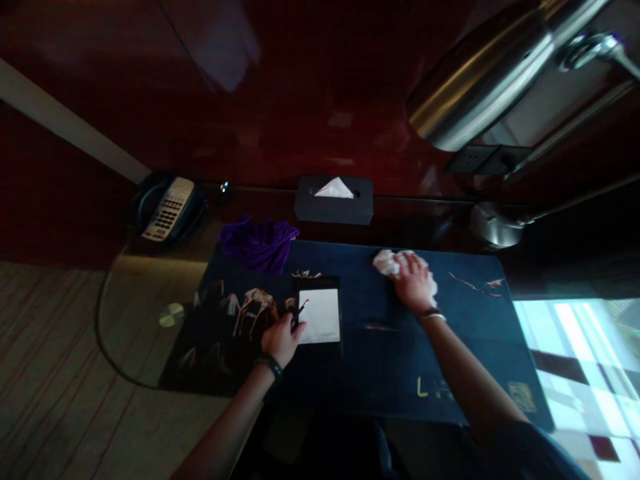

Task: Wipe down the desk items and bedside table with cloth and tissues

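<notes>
My right hand (pixel 414 281) lies flat on a crumpled white tissue (pixel 387 263), pressing it onto the dark blue desk mat (pixel 380 347). Near the mat's left part, my left hand (pixel 281 339) is closed around a dark pen (pixel 301 309) with a red tip. The pen tip sits at the left edge of a white notepad (pixel 320 315) in a black holder. A black band is on my left wrist and a bracelet on my right.
A black tissue box (pixel 334 200) stands at the back of the desk. A purple cloth (pixel 259 243) lies at the mat's back left. A desk phone (pixel 167 209) sits far left, and a metal lamp base (pixel 495 225) stands back right.
</notes>
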Available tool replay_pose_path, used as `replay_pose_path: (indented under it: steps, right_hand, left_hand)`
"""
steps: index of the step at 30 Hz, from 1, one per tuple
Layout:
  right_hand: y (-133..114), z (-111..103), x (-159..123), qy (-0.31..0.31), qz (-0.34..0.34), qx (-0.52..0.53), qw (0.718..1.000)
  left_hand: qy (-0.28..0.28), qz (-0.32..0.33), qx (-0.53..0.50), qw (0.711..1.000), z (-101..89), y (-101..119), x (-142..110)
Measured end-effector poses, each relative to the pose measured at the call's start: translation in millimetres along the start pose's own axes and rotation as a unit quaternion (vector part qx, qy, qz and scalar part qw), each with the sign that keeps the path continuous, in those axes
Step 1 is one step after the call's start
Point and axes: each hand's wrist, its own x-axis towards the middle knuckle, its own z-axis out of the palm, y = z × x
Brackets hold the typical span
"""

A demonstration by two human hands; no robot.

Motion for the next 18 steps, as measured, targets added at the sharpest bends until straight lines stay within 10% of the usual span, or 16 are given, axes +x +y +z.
replay_pose_path:
  steps: [4, 12, 18]
  right_hand:
    - [70, -36, -48, -0.008, 0.140, -0.051, 0.989]
    - [-106, -4, -107, -0.179, -0.204, 0.038, 0.962]
    - [-115, -1, -111, -0.225, -0.316, 0.054, 0.920]
  left_hand:
    - [-0.046, 0.051, -0.003, 0.998, 5.2, 37, -5]
    - [-0.082, 0.073, -0.039, 0.993, 23.2, 55, -24]
    - [-0.109, 0.069, -0.022, 0.991, 26.3, 28, -54]
